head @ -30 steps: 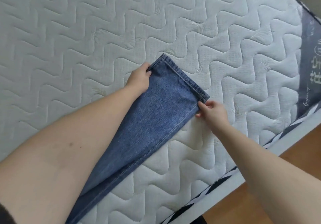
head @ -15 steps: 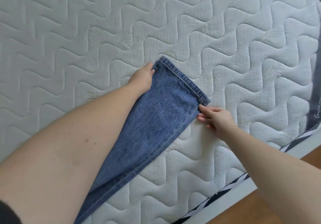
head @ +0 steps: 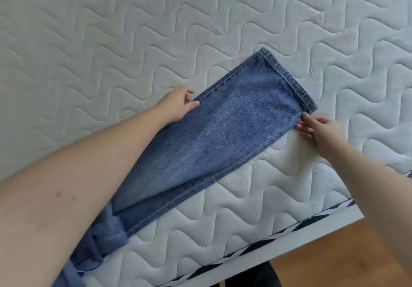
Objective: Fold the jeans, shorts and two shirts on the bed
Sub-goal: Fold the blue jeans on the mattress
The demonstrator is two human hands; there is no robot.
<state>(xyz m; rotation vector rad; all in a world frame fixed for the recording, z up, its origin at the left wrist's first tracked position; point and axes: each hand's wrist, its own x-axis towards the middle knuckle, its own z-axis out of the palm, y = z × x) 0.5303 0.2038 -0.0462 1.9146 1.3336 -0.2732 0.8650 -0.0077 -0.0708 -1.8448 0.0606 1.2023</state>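
Two bare hands work one pair of blue jeans (head: 223,135) spread on a white quilted mattress (head: 111,41), whose wavy stitching fills the upper and left parts of the frame.

At left centre, the left hand (head: 176,106) rests at the upper side seam of the stacked legs, partway down from the hem; its thumb lies on the denim and its fingers are lightly bent at the seam edge, though whether they truly pinch the cloth or only press it I cannot tell.

The jeans run as a long band from the lower left, where bunched denim disappears under the left forearm, up to the right of centre, where the stitched hem (head: 289,79) ends square. The denim is mid-blue, faded and fairly stiff, lying flat with one leg over the other (a lower seam peeks out along the bottom edge).

At right centre, the right hand (head: 316,128) is slightly blurred, its fingertips touching the lower hem corner with the fingers fairly straight, not curled round it. That hand is the nearer one to the hem, so any fold bringing the hem back along the long axis toward the waist would probably start there.

Lower right shows the mattress's striped edge (head: 289,233) and a wooden floor (head: 334,255).
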